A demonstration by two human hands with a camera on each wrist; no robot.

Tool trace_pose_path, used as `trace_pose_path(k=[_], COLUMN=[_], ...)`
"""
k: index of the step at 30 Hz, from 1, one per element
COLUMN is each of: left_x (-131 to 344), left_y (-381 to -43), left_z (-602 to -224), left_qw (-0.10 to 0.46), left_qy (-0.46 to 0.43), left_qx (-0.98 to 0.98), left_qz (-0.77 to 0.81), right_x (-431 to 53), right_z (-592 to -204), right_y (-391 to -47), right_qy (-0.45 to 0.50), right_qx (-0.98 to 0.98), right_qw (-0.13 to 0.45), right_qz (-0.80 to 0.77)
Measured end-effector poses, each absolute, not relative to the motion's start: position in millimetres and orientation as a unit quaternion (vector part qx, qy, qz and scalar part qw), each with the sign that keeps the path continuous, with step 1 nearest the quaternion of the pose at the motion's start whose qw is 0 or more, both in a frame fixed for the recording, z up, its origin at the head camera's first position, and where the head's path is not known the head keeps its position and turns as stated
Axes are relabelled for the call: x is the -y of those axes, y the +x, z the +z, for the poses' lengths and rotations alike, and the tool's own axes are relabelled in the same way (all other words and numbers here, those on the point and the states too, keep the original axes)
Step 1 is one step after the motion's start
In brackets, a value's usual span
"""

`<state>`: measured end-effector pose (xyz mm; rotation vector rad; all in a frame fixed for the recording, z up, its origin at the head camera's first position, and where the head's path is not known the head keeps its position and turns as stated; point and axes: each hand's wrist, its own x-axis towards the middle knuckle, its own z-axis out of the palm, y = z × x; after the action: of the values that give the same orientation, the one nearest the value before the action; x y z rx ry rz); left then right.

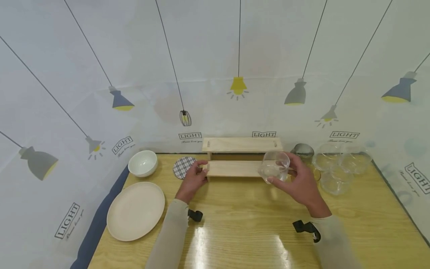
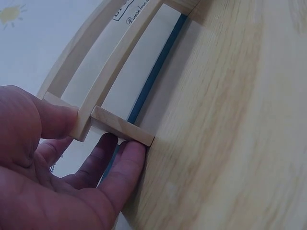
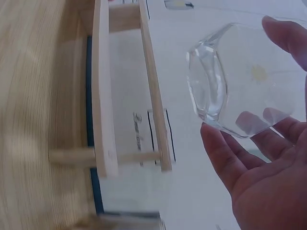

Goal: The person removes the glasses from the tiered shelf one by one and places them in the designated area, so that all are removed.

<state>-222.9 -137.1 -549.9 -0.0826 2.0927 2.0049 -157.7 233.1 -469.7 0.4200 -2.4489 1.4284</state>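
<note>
A two-tier wooden shelf (image 1: 235, 169) stands against the back wall. My left hand (image 1: 193, 182) grips its left end. In the left wrist view the thumb lies on the end of the lower board (image 2: 108, 67), while fingertips touch the short wooden foot (image 2: 122, 126) below. A clear drinking glass (image 1: 273, 168) is held in my right hand (image 1: 298, 182), over the right part of the lower board in the head view. Seen from the right wrist, thumb and fingers go round the glass (image 3: 240, 79), whose thick faceted base points toward the shelf boards (image 3: 103, 96).
Right of the shelf stand a dark tinted glass (image 1: 304, 151) and several clear glasses (image 1: 336, 181). On the left are a checked round coaster (image 1: 182, 167), a white bowl (image 1: 142, 163) and a large cream plate (image 1: 136, 211). A printed wall covering borders the wooden table (image 1: 242, 224).
</note>
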Motion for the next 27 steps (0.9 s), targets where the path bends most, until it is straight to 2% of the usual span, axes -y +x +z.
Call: trace_pose_path(k=[12, 27], left_x=[139, 136], left_y=[-222, -221], left_z=[-548, -547], left_qw=[0.119, 0.119], left_qy=[-0.024, -0.033], left_qx=[-0.723, -0.732], left_qz=[0.680, 0.670], right_x=[-301, -388], right_z=[-465, -472], right_y=[-142, -132], right_qy=[0.104, -0.001], right_qx=[0.829, 0.860], right_qw=[0.216, 0.252], right_qz=[0.505, 0.443])
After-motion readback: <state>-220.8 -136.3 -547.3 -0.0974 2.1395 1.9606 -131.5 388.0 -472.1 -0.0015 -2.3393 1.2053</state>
